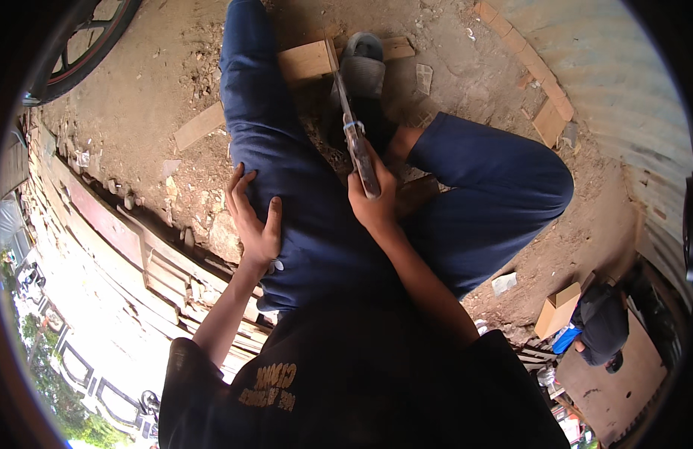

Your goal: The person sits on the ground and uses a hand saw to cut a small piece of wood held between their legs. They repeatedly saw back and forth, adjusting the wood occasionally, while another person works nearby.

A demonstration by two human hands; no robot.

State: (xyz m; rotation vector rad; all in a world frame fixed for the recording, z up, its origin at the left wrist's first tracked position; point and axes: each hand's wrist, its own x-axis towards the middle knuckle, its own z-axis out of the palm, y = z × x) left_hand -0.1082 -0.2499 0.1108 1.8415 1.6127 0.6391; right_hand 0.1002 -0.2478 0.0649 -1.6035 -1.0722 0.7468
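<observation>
wide fisheye view downward from the head

I have the right hand (375, 193) around the handle of a handsaw (363, 159) in front of the torso, its blade running forward toward a wooden board (305, 61) on the ground. A slide sandal (363, 73) rests on that board, just right of the blade. To my left, the left hand (254, 230) lies on the left thigh (316, 224), with a plank pile (166, 280) beyond it. A wheel (113, 41) stands front-left; bricks (522, 49) line a corrugated sheet (623, 90) front-right. Behind, rightward, another person (605, 322) is beside a cardboard box (557, 310).
</observation>
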